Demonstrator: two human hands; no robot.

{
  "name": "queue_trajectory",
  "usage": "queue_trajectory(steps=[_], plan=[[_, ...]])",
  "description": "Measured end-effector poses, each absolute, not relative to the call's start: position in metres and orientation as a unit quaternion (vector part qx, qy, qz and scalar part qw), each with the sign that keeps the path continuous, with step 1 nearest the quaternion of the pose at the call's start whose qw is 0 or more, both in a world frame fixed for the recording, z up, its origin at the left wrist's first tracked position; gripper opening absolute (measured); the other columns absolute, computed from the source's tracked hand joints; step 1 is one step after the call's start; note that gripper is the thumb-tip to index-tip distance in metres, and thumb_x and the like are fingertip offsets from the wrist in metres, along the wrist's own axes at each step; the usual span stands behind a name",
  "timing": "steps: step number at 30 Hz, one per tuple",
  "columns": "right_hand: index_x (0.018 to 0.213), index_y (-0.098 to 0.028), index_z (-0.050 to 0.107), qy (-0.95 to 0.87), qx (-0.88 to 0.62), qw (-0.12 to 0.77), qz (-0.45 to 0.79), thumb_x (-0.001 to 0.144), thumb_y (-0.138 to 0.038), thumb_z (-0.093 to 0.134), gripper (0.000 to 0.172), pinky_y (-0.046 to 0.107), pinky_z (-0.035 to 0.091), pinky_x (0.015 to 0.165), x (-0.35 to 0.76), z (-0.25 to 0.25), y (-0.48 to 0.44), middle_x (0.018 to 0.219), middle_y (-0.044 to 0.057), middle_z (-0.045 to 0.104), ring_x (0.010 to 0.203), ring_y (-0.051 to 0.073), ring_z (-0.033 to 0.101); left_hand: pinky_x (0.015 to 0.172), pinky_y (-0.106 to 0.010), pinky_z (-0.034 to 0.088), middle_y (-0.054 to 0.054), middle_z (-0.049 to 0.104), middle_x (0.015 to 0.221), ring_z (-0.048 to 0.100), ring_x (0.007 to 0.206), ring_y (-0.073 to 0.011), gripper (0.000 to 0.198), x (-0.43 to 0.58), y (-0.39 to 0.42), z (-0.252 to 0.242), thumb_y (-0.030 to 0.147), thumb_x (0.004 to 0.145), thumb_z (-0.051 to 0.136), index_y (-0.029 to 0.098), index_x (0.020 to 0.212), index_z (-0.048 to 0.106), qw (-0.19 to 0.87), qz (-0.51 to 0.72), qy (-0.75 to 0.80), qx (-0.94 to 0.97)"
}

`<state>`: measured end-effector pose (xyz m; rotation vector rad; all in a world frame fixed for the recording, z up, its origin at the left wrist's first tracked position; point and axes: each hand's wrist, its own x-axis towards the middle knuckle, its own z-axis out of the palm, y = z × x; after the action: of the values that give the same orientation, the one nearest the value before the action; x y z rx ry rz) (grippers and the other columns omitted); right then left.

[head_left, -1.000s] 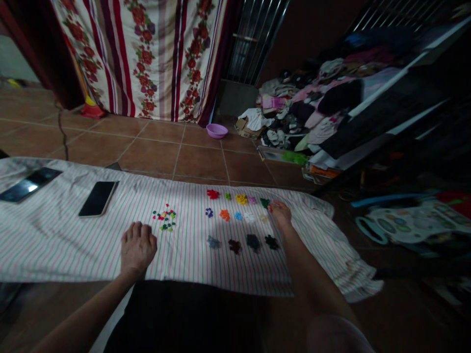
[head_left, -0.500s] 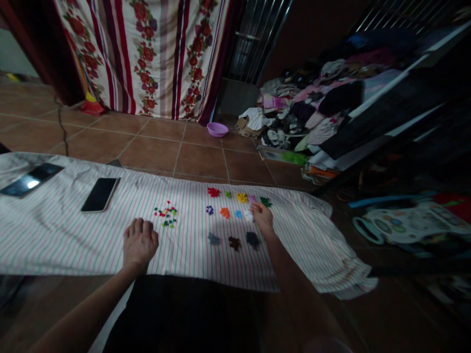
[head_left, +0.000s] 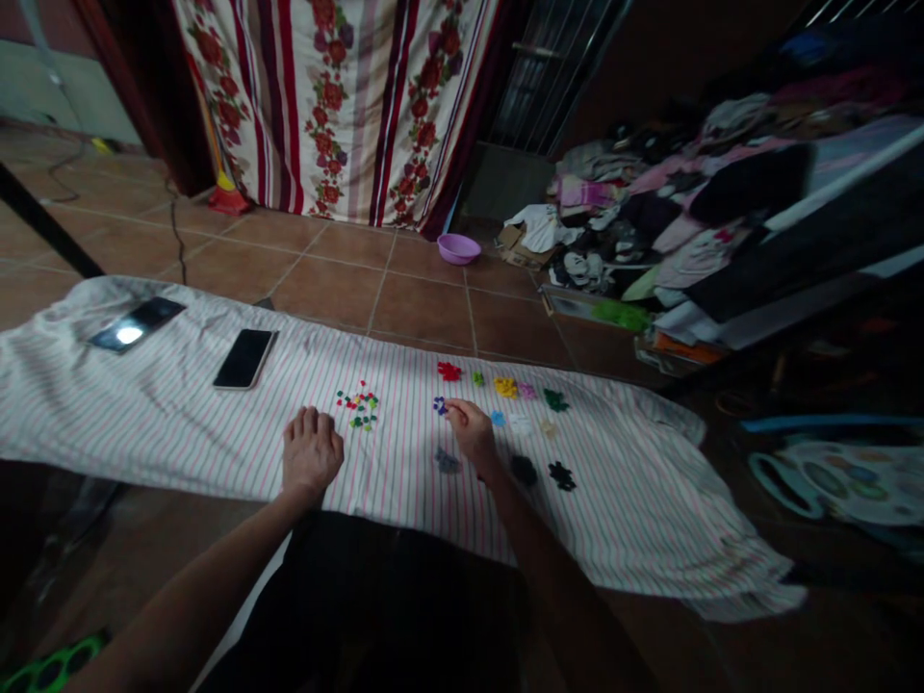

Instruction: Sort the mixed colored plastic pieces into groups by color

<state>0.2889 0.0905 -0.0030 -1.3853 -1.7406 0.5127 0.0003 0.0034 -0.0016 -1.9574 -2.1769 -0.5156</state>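
Note:
My left hand rests palm down on the striped cloth, fingers laid out and holding nothing. Just beyond it lies a mixed scatter of tiny red, green and yellow pieces. My right hand has its thumb and fingers pinched together at the small dark-blue pile; anything between the fingertips is too small to make out. Around that hand are sorted piles: red, light green, yellow, pink, dark green, light blue, white and grey. The hand covers the orange pile.
Two phones lie on the cloth's left side, a dark one and one reflecting light. Black pieces sit toward the right. Beyond the table are a purple basin, a floral curtain and heaped clothes.
My right hand has moved left, from beside the white and pink piles to the dark-blue pile. My left hand stays on the cloth. The view has turned left.

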Motion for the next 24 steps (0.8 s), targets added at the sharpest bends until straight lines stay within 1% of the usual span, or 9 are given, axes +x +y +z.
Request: queue_trajectory(steps=[5, 11, 16, 20, 24], plan=[[0.093, -0.021, 0.071, -0.746, -0.505, 0.38, 0.209, 0.083, -0.021, 0.047, 0.026, 0.031, 0.053, 0.08, 0.242, -0.01, 0.081, 0.092, 0.006, 0.072, 0.085, 0.018, 0.066, 0.101, -0.048, 0.034, -0.02, 0.056, 0.124, 0.045, 0.125, -0.0329, 0.027, -0.001, 0.004, -0.004, 0.025, 0.087, 0.041, 0.013, 0.101, 0.061, 0.072, -0.187, -0.73, -0.654], [0.1, -0.02, 0.07, -0.781, -0.464, 0.352, 0.227, 0.087, -0.018, 0.046, 0.027, 0.03, 0.052, 0.081, 0.197, -0.015, 0.073, 0.093, 0.007, 0.07, 0.087, 0.018, 0.065, 0.101, -0.049, 0.034, -0.021, 0.055, 0.125, 0.044, 0.127, -0.0343, 0.029, -0.001, 0.005, -0.005, 0.025, 0.086, 0.041, 0.012, 0.102, 0.061, 0.056, -0.198, -0.729, -0.653], [0.107, -0.022, 0.069, -0.788, -0.48, 0.318, 0.219, 0.085, -0.015, 0.05, 0.03, 0.029, 0.052, 0.083, 0.175, -0.018, 0.071, 0.099, 0.007, 0.068, 0.088, 0.017, 0.063, 0.1, -0.049, 0.033, -0.02, 0.056, 0.124, 0.044, 0.126, -0.034, 0.028, -0.001, 0.004, -0.004, 0.025, 0.086, 0.041, 0.013, 0.101, 0.061, 0.054, -0.204, -0.728, -0.653], [0.108, -0.022, 0.07, -0.781, -0.514, 0.293, 0.2, 0.085, -0.016, 0.052, 0.03, 0.028, 0.051, 0.079, 0.168, -0.022, 0.069, 0.098, 0.006, 0.066, 0.081, 0.016, 0.062, 0.101, -0.049, 0.033, -0.02, 0.056, 0.124, 0.044, 0.126, -0.0338, 0.028, -0.001, 0.005, -0.005, 0.025, 0.087, 0.04, 0.012, 0.102, 0.06, 0.065, -0.198, -0.727, -0.655], [0.108, -0.023, 0.07, -0.778, -0.53, 0.287, 0.177, 0.087, -0.018, 0.054, 0.027, 0.027, 0.05, 0.078, 0.164, -0.023, 0.065, 0.097, 0.006, 0.065, 0.08, 0.016, 0.061, 0.101, -0.049, 0.033, -0.021, 0.055, 0.125, 0.044, 0.127, -0.0341, 0.029, -0.001, 0.004, -0.005, 0.025, 0.086, 0.04, 0.012, 0.103, 0.06, 0.059, -0.203, -0.725, -0.655]])
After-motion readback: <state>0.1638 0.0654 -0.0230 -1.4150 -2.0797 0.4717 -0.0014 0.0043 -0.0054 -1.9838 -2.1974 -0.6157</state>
